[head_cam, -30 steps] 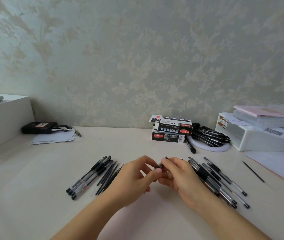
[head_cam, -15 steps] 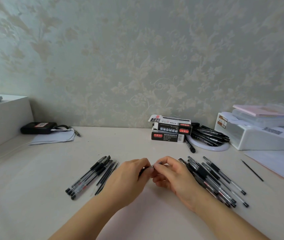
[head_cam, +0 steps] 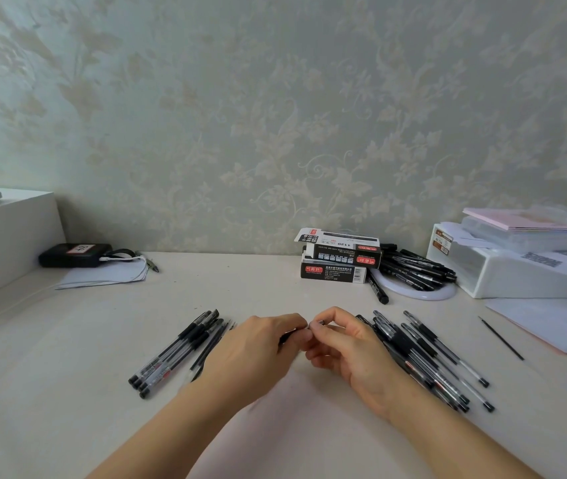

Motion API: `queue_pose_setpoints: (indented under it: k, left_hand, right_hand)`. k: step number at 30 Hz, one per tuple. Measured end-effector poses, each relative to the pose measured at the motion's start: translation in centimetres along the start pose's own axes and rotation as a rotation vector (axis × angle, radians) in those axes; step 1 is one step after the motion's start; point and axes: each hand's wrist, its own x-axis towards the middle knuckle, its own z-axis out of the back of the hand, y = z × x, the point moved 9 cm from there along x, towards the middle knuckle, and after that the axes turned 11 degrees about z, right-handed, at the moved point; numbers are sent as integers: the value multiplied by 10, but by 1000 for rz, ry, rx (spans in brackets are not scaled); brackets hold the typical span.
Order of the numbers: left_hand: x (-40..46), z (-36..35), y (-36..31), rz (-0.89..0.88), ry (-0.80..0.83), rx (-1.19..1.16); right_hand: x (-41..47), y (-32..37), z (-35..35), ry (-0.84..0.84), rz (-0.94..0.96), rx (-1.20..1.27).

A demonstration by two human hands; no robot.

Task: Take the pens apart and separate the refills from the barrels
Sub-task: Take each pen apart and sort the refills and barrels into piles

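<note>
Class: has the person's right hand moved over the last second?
Yes. The right hand has slid left, toward the left hand, uncovering more of the right-side pen pile.

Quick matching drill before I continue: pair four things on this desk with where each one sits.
Things:
1. stacked pen boxes
2. lone refill
3. black case
4. white round dish

Places:
A. far left, by the wall
B. under a heap of black pens
C. centre back, against the wall
D. alone on the right, near papers

Pairs: 1-C, 2-D, 3-A, 4-B

held pen (head_cam: 287, 335): mostly hidden between hands | barrels (head_cam: 175, 352): left row | whole pens (head_cam: 427, 357): right pile
</note>
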Motion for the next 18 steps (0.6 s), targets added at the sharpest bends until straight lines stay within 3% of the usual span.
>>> queue_pose_setpoints:
  k: [6, 10, 14, 16, 18]
  left_hand:
    - [1, 2, 3, 8, -26, -20]
    - [-1, 1, 7, 37, -49, 15]
    - [0, 4, 17, 96, -55, -23]
    - [0, 4, 21, 109, -54, -40]
    - [1, 3, 20, 104, -42, -39]
  right_hand:
    - [2, 4, 4, -25, 40, 28]
    - [5, 3, 14, -112, 96, -103]
    - [5, 8, 34, -205, 170, -514]
    - [4, 10, 33, -146, 200, -780]
    - [2, 11, 28, -91, 239, -899]
